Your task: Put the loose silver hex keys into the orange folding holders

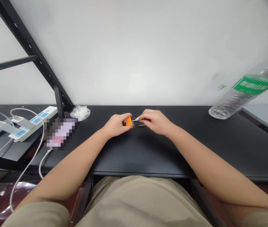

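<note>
Nearest my viewpoint, a beige shirt filled the bottom edge, which cut off the wearer's lower body. I followed both bare forearms over the front edge of the black table. The left hand was closed in a pinch on an orange piece, thumb and fingers covering part of it. The right hand was also closed, its fingertips pinching a thin metal piece that ran between the two hands above the middle of the table; its right end was lost to me behind the fingers. I made out small shiny metal beside the orange piece, too small to read, and a dark flat piece just below the right fingertips, partly hidden.

Off to the left, pixelation hid most of a flat object, a white cable running from its near end. Beyond it lay a white power strip with plugged-in adapters and a crumpled clear plastic bag, contents unclear. At the right, a clear bottle with a green label looked slanted, its top cut off by the frame edge. Behind everything I saw a pale wall.
</note>
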The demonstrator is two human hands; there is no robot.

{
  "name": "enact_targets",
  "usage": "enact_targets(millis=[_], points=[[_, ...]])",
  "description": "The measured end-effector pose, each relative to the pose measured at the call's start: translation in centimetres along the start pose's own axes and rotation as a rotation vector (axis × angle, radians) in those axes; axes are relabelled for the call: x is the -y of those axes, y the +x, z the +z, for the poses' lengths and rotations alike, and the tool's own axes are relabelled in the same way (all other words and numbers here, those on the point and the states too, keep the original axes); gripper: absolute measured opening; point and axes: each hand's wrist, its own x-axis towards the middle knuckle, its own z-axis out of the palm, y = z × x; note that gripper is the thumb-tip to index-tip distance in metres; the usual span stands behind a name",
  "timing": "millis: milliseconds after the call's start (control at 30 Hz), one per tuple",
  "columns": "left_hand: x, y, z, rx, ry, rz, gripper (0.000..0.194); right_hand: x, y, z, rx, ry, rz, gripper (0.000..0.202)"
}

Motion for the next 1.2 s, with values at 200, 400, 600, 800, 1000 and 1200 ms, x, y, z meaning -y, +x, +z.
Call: enact_targets(millis=[200, 400, 600, 800, 1000, 1200], points=[[-1.3, 0.1, -0.1, -0.023, 0.003, 0.059, 0.031, 1.3, 0.1, 1.9, 0.026, 0.177, 0.067, 0.021], [-1.2, 0.1, -0.1, -0.054, -0.024, 0.053, 0.034, 0.4, 0.2, 2.9, 0.05, 0.729, 0.388, 0.03], [-1.4, -0.2, -0.2, -0.065, -0.073, 0.092, 0.036, 0.5, 0.4, 3.1, 0.055, 0.935, 0.425, 0.036], [-1.5, -0.1, -0.5, -0.06, -0.03, 0.088, 0.037, -0.3, 0.4, 1.6, 0.137, 0.599, 0.403, 0.03], [0.1, 0.0, -0.2, -0.011, 0.044, 0.026, 0.048, -3.5, -0.4, -0.8, 0.257, -0.116, 0.178, 0.009], [0.1, 0.1, 0.0, 0.006, 0.023, 0.019, 0.05, -4.2, -0.5, -0.2, 0.397, -0.177, 0.167, 0.01]])
